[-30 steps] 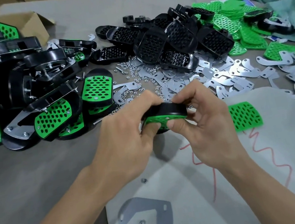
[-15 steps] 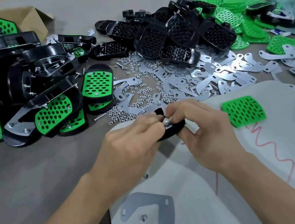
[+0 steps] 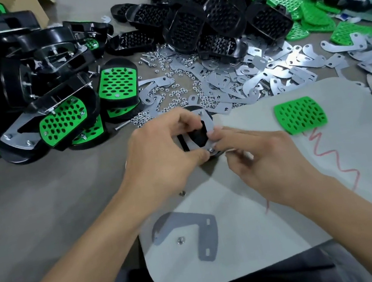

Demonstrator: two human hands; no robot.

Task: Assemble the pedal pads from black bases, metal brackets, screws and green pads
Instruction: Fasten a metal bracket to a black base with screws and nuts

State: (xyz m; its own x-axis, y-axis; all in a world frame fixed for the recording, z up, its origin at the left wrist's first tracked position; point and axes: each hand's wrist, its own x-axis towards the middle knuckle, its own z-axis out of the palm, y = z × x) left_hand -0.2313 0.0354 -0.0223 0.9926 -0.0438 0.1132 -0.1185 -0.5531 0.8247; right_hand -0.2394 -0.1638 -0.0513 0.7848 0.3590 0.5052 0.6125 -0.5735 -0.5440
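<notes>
**Desk:** Where's the piece?

**Me:** Just above the centre of my view, at the eleven o'clock edge of the pale mat (image 3: 288, 197). My left hand (image 3: 164, 151) comes in from nine o'clock with its grip curled round the black base (image 3: 197, 136). The metal bracket (image 3: 207, 123) lies flat on top. I can't tell whether the base rests on the worktop (image 3: 40, 189).

**Desk:** And the right?

**Me:** My right hand (image 3: 263, 152) reaches in from four o'clock. Its grip is narrowed to a fingertip pinch on a small bright fastener (image 3: 210, 150) at the bracket's six o'clock corner. It's too small to say whether that's a screw or a nut.

**Desk:** How will it handle?

**Me:** I'd judge the base light, stiff and smooth-sided, so it may twist. I'd hold it by the long edges, clear of the holes. The bracket looks thin but rigid, possibly sharp-edged. The fastener is easy to drop, so I'd pinch its sides.

**Desk:** Stock?

**Me:** A loose green pad (image 3: 300, 115) lies on the mat at three o'clock, well apart. It looks bendy, so I'd lift it by an edge. The spare bases (image 3: 221, 19) are piled at twelve o'clock.
</notes>
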